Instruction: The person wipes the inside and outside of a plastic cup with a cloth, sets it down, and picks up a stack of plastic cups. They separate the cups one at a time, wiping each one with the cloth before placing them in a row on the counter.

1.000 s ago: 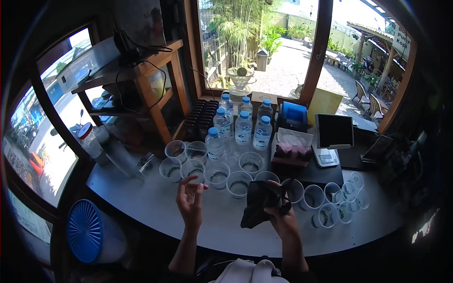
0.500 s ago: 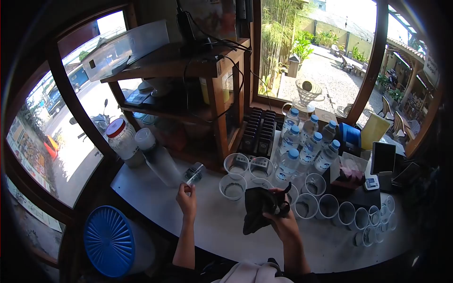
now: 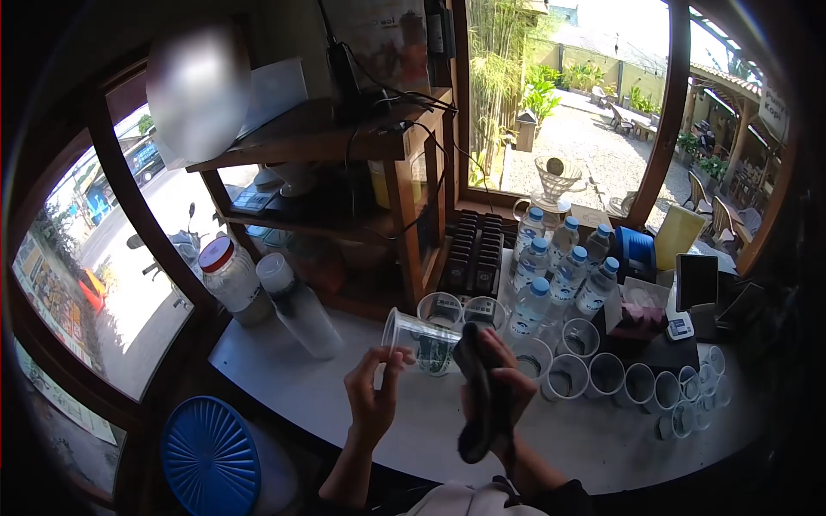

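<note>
My left hand (image 3: 375, 387) pinches a clear plastic cup (image 3: 415, 337) near its rim. The cup lies tipped on its side in the air, its mouth toward the left and dark print showing on its wall. In my right hand (image 3: 509, 383) is a bunched black cloth (image 3: 482, 400), hanging down just right of the cup. Behind them, other clear cups stand on the white counter (image 3: 379, 430), among them a rear cup (image 3: 439, 308) and another cup (image 3: 484, 313) partly hidden by the cloth.
Water bottles (image 3: 530, 310) with blue caps stand behind the cups. More clear cups (image 3: 565, 377) curve along the right side. A frosted bottle (image 3: 301, 314) and a red-lidded jar (image 3: 228, 275) stand left, below a wooden shelf (image 3: 344, 138). A blue-lidded container (image 3: 211, 456) sits lower left.
My left hand has brought the cup rightward, close to the cloth. The cloth in my right hand has turned and now hangs narrower and lower. The view has shifted slightly.
</note>
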A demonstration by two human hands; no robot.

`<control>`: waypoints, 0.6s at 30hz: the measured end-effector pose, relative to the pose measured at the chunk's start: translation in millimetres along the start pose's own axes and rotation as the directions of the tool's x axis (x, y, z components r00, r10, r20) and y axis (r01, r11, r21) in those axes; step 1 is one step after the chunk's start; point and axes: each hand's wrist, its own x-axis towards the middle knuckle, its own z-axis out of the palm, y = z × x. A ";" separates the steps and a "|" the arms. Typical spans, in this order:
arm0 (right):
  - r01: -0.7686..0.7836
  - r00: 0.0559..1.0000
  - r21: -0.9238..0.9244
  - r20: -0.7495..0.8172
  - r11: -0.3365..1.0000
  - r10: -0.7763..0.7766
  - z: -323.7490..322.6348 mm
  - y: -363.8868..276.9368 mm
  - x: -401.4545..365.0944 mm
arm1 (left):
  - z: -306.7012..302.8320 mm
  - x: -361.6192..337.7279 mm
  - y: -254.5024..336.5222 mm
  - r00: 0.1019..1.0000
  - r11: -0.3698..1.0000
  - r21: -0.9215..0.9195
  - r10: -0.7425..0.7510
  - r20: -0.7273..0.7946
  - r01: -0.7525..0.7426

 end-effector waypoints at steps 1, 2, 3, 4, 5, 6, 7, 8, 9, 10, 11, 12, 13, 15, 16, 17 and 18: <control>0.066 0.968 -0.149 0.248 0.987 -0.027 -3.9 -19.2 14.4 | 12.4 -6.1 9.4 0.993 0.991 0.064 0.122 -0.009 -0.121; 0.186 0.903 -0.324 0.429 0.928 -0.032 -5.0 -20.2 14.7 | 19.1 -7.3 10.6 0.981 0.978 0.081 0.195 -0.005 -0.194; 0.171 0.931 -0.367 0.364 0.915 -0.028 -9.4 -22.4 13.4 | 25.8 -8.6 11.7 0.964 0.959 0.098 0.266 -0.002 -0.265; 0.151 0.954 -0.407 0.298 0.901 -0.025 -14.9 -24.8 11.0 | 26.4 -6.1 14.1 0.943 0.941 0.076 0.326 0.069 -0.330; 0.024 0.963 -0.369 0.259 0.929 0.078 -24.6 -26.3 8.1 | 26.4 -2.2 18.0 0.914 0.919 0.051 0.382 0.138 -0.391; -0.100 0.958 -0.325 0.224 0.940 0.180 -38.2 -26.4 5.8 | 28.6 0.6 22.4 0.876 0.892 0.020 0.438 0.203 -0.451; -0.224 0.940 -0.274 0.192 0.935 0.282 -51.1 -26.7 3.9 | 32.4 -0.1 28.8 0.859 0.879 0.009 0.464 0.216 -0.477; -0.408 0.893 -0.059 0.182 0.911 0.412 -61.2 -27.8 2.0 | 40.3 1.2 32.2 0.851 0.870 -0.066 0.492 0.186 -0.489; -0.556 0.827 0.159 0.201 0.816 0.524 -71.8 -28.4 1.1 | 51.7 3.7 36.1 0.842 0.854 -0.142 0.518 0.151 -0.501; -0.661 0.747 0.364 0.244 0.656 0.618 -82.5 -31.2 -0.5 | 63.4 3.6 39.0 0.834 0.834 -0.218 0.539 0.117 -0.508; -0.610 0.791 0.290 0.280 0.738 0.544 -93.3 -34.8 4.4 | 77.4 2.8 34.2 0.849 0.825 -0.323 0.518 0.102 -0.464; -0.604 0.797 0.273 0.232 0.749 0.558 -102.2 -42.1 6.9 | 95.1 0.9 34.1 0.888 0.836 -0.391 0.451 0.092 -0.385; -0.600 0.800 0.256 0.181 0.758 0.572 -109.4 -51.5 9.0 | 114.2 -3.0 36.5 0.921 0.838 -0.456 0.379 0.092 -0.300; -0.608 0.791 0.156 0.042 0.778 0.610 -132.8 -58.9 5.8 | 145.4 -10.2 49.6 0.949 0.895 -0.431 0.229 0.216 -0.117; -0.542 0.836 0.069 -0.055 0.838 0.545 -145.4 -63.4 1.0 | 165.8 -23.1 70.5 0.966 0.884 -0.466 0.101 0.237 0.021; -0.466 0.878 -0.032 -0.137 0.884 0.458 -157.9 -66.3 -0.5 | 181.0 -36.1 71.7 0.926 0.815 -0.556 0.069 0.371 0.161; -0.384 0.913 -0.141 -0.201 0.912 0.354 -171.0 -68.3 0.8 | 195.4 -50.2 71.2 0.866 0.727 -0.617 0.061 0.496 0.302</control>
